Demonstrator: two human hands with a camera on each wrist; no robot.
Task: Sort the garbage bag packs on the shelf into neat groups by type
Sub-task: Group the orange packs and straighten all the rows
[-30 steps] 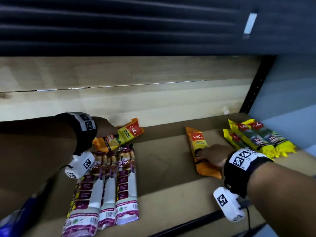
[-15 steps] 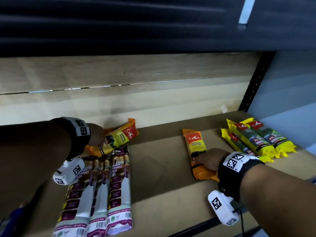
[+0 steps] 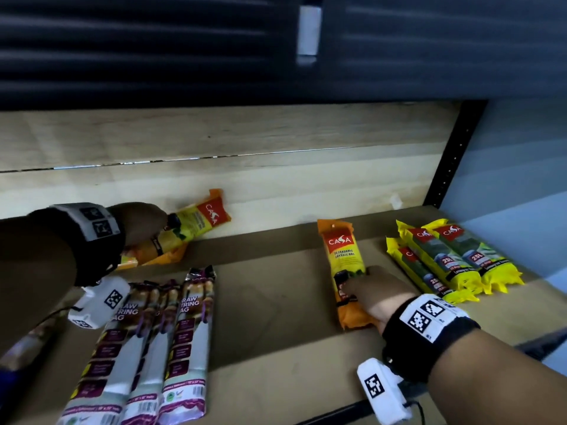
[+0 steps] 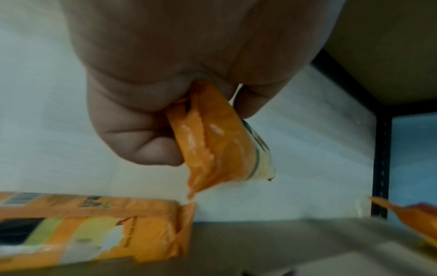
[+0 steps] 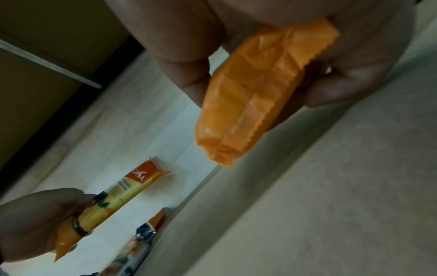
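My left hand [image 3: 144, 225] grips an orange Casa garbage bag pack [image 3: 196, 225] near the back wall, lifted and tilted, its end curled in my fingers [image 4: 141, 130]. A second orange pack [image 4: 94, 229] lies beneath it on the shelf. My right hand [image 3: 374, 292] grips the lower end of another orange Casa pack [image 3: 342, 250] in mid-shelf; the right wrist view shows my fingers [image 5: 189, 78] curled round its crimped end [image 5: 248, 104]. Three purple-and-white drawstring bag packs [image 3: 184, 348] lie side by side at the front left. Three yellow 25L packs [image 3: 454, 259] lie grouped at the right.
The brown shelf board [image 3: 276, 348] has bare room between the drawstring packs and the right-hand orange pack. A pale wooden back wall [image 3: 245, 185] closes the rear. A black upright post [image 3: 451, 161] stands at the right, and a dark shelf hangs overhead.
My left hand has raised its orange pack off the shelf, leaving another beneath it. My right hand has kept its hold on the middle orange pack.
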